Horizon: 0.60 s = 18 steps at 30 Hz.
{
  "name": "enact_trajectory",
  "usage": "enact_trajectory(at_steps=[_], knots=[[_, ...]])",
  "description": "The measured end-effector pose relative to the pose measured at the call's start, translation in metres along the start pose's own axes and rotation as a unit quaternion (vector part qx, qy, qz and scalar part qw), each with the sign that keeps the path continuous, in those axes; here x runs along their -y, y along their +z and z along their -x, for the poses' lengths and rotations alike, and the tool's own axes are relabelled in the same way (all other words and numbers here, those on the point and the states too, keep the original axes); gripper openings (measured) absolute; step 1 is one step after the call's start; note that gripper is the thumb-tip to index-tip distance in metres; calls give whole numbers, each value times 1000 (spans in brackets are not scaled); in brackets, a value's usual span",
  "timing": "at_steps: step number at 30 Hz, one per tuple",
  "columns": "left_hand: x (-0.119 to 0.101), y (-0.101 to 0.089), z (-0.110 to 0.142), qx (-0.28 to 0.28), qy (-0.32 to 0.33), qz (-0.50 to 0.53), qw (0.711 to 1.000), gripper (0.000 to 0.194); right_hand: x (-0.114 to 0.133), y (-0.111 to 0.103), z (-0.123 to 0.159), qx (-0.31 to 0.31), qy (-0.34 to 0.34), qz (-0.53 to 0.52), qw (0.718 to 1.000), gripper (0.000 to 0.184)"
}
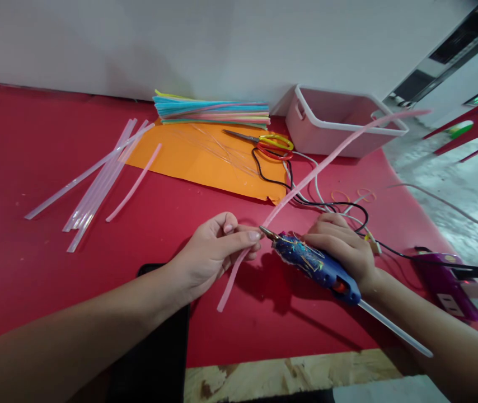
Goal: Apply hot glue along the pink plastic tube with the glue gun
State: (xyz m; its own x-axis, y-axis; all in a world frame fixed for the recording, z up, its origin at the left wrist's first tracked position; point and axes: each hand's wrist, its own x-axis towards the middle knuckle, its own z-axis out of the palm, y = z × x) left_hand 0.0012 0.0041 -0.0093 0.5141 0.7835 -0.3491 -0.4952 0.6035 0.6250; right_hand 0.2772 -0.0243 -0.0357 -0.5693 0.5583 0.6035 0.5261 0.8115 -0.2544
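Note:
Between the thumb and fingers of my left hand (pixel 218 246) is a long pink pipe cleaner (pixel 327 162), pinched near its lower end. Its longer part slants up to the right, past the plastic bin. My right hand (pixel 343 246) is wrapped round a blue hot glue gun (pixel 318 266), whose metal nozzle touches or nearly touches the pipe cleaner at my left fingertips. A clear glue stick (pixel 394 327) juts from the back of the gun. Dried glue and coloured scraps cover its front. The exact spot under the nozzle is partly hidden by my thumb.
On the red table (pixel 33 291) lie several glue sticks (pixel 104 179) and a short pink pipe cleaner (pixel 136 182). An orange envelope (pixel 172 159) bears scissors (pixel 264 140) beside bundled coloured pipe cleaners (pixel 214 110). A pink bin (pixel 331 134), tangled cables (pixel 314 201) and a purple power strip (pixel 444 285) stand rightward.

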Motion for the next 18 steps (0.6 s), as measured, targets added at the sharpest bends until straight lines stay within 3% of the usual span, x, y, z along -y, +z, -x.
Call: enact_trajectory(at_steps=[10, 18], knots=[[-5, 2, 0, -18, -51, 1, 999, 53, 3, -4, -6, 4, -12, 28, 1000, 17], [-1, -3, -2, -10, -55, 12, 998, 51, 4, -9, -11, 22, -21, 42, 999, 12]])
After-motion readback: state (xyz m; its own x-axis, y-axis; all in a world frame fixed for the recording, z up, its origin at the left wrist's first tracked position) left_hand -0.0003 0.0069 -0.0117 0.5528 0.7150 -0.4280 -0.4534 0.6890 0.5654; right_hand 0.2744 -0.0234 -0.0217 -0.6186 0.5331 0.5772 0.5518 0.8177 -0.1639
